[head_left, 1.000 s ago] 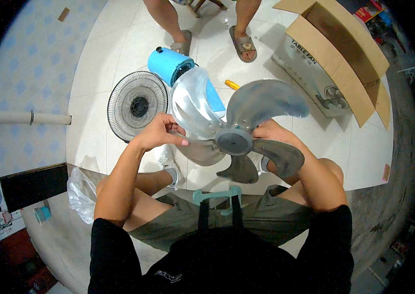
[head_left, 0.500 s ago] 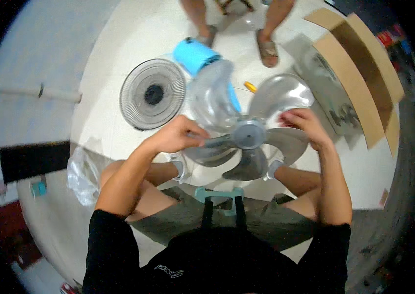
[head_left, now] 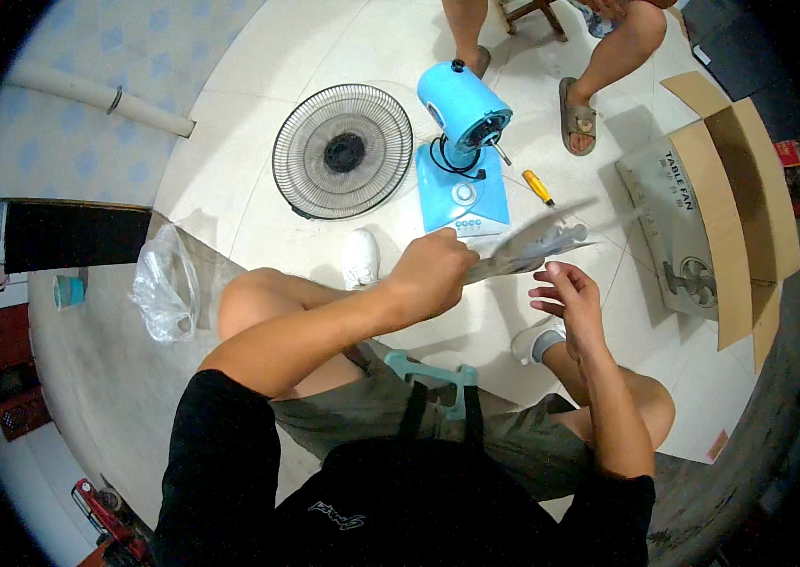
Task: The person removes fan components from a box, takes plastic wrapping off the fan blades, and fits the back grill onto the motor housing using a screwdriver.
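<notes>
My left hand [head_left: 433, 274] is closed on one blade of a clear grey fan propeller [head_left: 530, 248], which is now tilted almost edge-on. Just below the propeller's right side, my right hand [head_left: 572, 307] is apart from it, fingers loosely bent and spread, with nothing visible in them. Beyond the propeller stands a blue table fan body [head_left: 461, 99], its bare metal shaft pointing to the lower right and a black cord bunched at its neck. To its left a round black wire fan grille [head_left: 376, 175] lies on the floor.
A yellow-handled screwdriver [head_left: 537, 185] lies right of the fan body. An open cardboard box [head_left: 660, 222] stands at the right. Another person's sandalled foot [head_left: 578, 118] is at the far side. A clear plastic bag [head_left: 169, 288] sits left of my knee.
The propeller has turned from face-on to nearly edge-on in my left hand. My right hand has come away from it and moved lower. The view has shifted, uncovering the fan body.
</notes>
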`<state>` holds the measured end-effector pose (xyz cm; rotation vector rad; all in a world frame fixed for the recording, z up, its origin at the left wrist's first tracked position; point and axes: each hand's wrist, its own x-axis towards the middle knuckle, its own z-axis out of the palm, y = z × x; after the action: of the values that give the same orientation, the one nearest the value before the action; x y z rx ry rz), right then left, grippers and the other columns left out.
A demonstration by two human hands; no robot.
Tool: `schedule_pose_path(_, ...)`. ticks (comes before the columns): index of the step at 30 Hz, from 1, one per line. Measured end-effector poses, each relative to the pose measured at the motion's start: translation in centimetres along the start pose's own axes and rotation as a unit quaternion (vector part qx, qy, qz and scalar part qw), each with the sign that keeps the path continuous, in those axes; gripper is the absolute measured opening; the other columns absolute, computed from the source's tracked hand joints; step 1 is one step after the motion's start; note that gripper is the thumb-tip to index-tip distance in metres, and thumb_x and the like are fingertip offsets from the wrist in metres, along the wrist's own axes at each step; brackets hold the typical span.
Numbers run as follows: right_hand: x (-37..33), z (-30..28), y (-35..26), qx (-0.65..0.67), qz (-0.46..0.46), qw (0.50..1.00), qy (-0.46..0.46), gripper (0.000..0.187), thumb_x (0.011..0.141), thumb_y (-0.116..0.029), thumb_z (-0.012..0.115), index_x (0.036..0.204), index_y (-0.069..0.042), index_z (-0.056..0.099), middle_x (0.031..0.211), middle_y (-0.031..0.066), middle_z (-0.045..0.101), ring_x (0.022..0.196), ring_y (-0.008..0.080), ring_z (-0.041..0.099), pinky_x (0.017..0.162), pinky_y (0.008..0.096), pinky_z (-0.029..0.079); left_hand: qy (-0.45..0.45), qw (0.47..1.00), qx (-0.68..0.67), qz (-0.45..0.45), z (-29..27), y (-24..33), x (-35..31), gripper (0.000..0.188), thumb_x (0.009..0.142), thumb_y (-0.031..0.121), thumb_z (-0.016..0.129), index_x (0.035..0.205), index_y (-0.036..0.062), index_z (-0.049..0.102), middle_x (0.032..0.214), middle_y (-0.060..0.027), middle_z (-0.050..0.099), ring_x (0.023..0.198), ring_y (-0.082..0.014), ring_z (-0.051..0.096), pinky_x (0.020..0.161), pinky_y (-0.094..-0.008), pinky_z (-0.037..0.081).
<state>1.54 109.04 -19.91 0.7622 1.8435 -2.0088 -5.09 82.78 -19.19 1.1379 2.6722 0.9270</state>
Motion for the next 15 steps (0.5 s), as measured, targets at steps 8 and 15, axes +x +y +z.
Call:
schedule_pose_path(8,0.7,0.3,0.7,0.189,0.05,0.979,-0.063,0.047,0.099,-0.038,0.062,0.121,0.003,0.06,0.117,0.0172,0.067,0.101,0.03,0.071,0.087,0.0433,0.062,-0.048,0.995,0.064,0.057,0.5,0.4,0.0,0.016,0.072,0.003,0.066,0.087,0.0,0.065,0.081,-0.0125,0.066,0.081,-0.0324,0.06,0.071,-0.0432,0.052)
schedule_pose_path(15,0.7,0.8,5.5,0.054,0.068,0.993,-0.075,0.043,0.093,-0.008,0.069,0.13,0.008,0.055,0.114,0.0146,0.068,0.099,0.026,0.07,0.084,0.0385,0.062,-0.125,0.991,0.033,-0.034,5.3,-2.1,-0.6,0.011,0.07,0.006,0.068,0.081,0.0034,0.071,0.079,-0.0134,0.068,0.084,-0.034,0.062,0.074,-0.0444,0.054)
